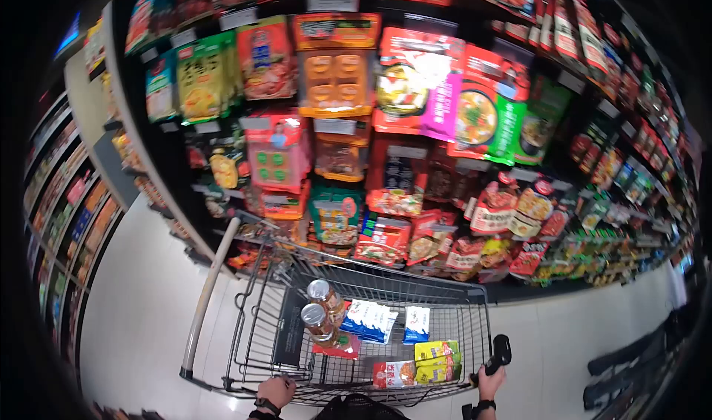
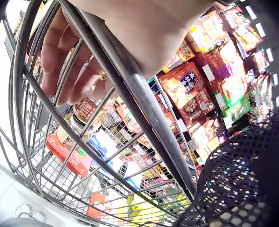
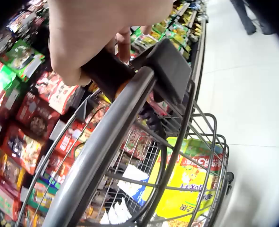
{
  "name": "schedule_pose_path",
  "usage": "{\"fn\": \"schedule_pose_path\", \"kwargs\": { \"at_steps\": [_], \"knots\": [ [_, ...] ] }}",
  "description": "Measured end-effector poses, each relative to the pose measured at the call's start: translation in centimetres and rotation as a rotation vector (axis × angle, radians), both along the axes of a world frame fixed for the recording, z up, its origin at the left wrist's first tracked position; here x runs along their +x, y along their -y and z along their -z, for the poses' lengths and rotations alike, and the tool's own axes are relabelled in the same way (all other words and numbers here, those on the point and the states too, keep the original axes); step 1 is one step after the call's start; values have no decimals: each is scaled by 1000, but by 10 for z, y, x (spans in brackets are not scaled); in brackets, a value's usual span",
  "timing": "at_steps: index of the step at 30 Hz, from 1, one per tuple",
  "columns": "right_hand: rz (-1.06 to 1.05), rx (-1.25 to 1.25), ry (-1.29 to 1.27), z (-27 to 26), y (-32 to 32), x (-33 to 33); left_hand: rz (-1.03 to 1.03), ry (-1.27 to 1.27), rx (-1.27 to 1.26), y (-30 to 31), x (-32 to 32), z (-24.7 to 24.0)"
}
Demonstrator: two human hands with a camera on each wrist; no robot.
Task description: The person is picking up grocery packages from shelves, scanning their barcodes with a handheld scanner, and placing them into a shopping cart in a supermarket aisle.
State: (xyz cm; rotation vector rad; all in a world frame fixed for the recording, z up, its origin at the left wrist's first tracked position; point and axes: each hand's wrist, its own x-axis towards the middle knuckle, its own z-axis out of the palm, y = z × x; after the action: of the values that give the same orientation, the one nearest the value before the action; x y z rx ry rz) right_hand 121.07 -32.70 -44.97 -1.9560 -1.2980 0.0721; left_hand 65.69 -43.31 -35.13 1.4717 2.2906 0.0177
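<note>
A wire shopping cart stands in front of me, side-on. My left hand lies over its near rail, fingers curled down the inside of the wire. At the rail's right end my right hand grips a black handheld device, whose body rests against the rail. In the cart lie two lidded jars, blue-and-white packets, yellow packets and a red packet.
Tall shelves packed with bright food packets stand just beyond the cart. The cart's long push bar points left. White floor runs left towards another shelf row. A person's legs show down the aisle to the right.
</note>
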Motion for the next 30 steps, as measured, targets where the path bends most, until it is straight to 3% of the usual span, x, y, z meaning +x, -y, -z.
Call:
{"fn": "schedule_pose_path", "kwargs": {
  "at_steps": [3, 7, 9, 13, 15, 20, 22, 24, 30],
  "knots": [
    [-12, 66, -496, -6, -7, 18, 17, 76, -70, -6, 12, 11],
    [57, 15, -315, -4, -16, 40, 230, 33, -138, 0, 34, 16],
    [90, 16, -307, -8, -19, 44, 220, 138, -196, -2, 39, 24],
    [148, 7, -224, -16, -27, 54, 186, 141, -146, -1, 66, 23],
    [154, -3, -134, -19, -32, 64, 99, 153, -249, -8, 88, 0],
    [114, -8, -123, -16, -42, 102, 63, 78, -318, -9, 122, 17],
    [99, -4, -89, -12, -49, 121, 36, 71, -202, -8, 147, 11],
    [47, -11, -41, -9, -53, 143, -88, 13, 105, -2, 165, 44],
    [32, 1, 10, -2, -70, 202, -166, -10, 91, -14, 249, 14]
  ]
}}
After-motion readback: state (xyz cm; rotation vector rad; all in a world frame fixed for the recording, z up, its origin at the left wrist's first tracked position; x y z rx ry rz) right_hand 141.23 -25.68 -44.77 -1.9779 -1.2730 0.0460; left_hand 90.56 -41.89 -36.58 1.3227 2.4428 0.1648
